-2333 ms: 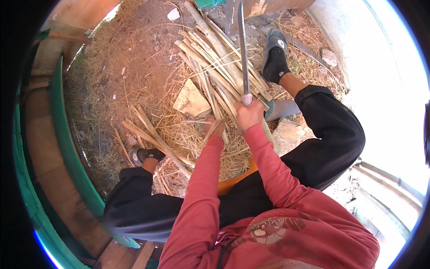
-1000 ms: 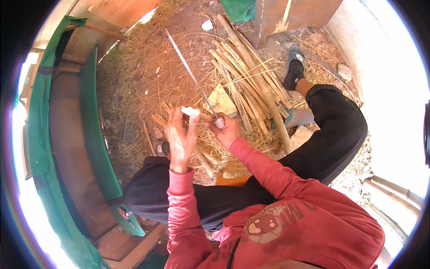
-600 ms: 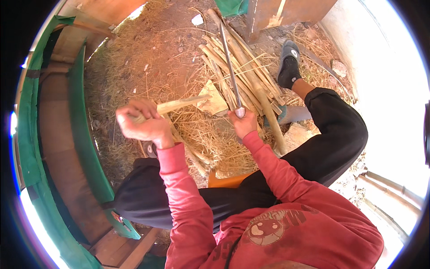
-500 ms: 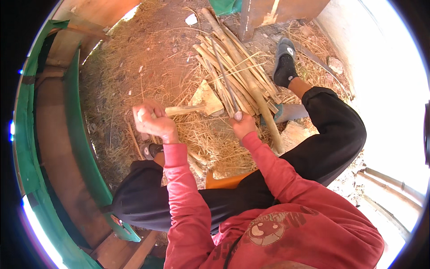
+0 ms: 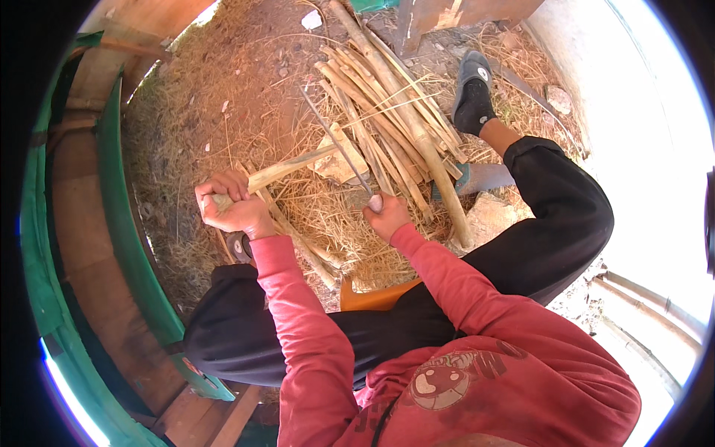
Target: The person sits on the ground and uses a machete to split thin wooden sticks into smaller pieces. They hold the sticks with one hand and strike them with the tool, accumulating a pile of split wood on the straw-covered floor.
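Observation:
My left hand is closed around one end of a pale wooden stick. The stick slants away to the right, its far end over a yellowish flat block on the straw. In my right hand is the handle of a long, thin-bladed knife, its blade seen nearly edge-on. That blade points up and left, crossing in front of the block close to the stick's far end; whether it touches the wood I cannot tell.
A heap of split sticks lies just beyond my right hand, with a thicker pole across it. My shod foot is right of the heap. An orange object shows between my legs. Green-edged boards stand at left.
The knife has swung left, from over the stick heap to over the block, my right hand shifting left and slightly nearer. My left hand has moved left, and more of its stick shows.

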Motion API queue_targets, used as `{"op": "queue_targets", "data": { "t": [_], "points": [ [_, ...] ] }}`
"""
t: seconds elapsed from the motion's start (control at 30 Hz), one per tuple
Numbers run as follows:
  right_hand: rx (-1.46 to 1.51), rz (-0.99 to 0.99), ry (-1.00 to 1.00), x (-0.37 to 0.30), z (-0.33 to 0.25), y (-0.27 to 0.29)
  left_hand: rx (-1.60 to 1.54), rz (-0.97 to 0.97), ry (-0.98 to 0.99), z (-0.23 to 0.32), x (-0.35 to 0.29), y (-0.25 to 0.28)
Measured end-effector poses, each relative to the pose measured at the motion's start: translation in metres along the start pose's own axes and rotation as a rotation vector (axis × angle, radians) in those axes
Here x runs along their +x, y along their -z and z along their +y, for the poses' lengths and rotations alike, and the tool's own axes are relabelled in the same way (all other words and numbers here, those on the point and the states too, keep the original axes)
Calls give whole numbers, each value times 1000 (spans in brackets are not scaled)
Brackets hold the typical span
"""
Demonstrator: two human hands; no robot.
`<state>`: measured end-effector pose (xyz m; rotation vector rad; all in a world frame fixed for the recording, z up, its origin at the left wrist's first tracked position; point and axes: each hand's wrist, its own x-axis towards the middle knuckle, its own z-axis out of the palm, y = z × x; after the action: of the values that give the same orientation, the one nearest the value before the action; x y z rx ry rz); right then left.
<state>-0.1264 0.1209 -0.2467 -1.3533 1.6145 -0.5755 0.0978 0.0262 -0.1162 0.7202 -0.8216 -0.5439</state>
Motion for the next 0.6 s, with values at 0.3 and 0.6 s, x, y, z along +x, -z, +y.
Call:
{"op": "queue_targets", "data": {
  "t": [0.3, 0.6],
  "points": [
    [-369, -188, -171, 5, 42, -6, -18, 81, 39, 7, 2, 17],
    [446, -158, -418, 13, 10, -2, -215, 149, 57, 59, 7, 51]
  ]
}}
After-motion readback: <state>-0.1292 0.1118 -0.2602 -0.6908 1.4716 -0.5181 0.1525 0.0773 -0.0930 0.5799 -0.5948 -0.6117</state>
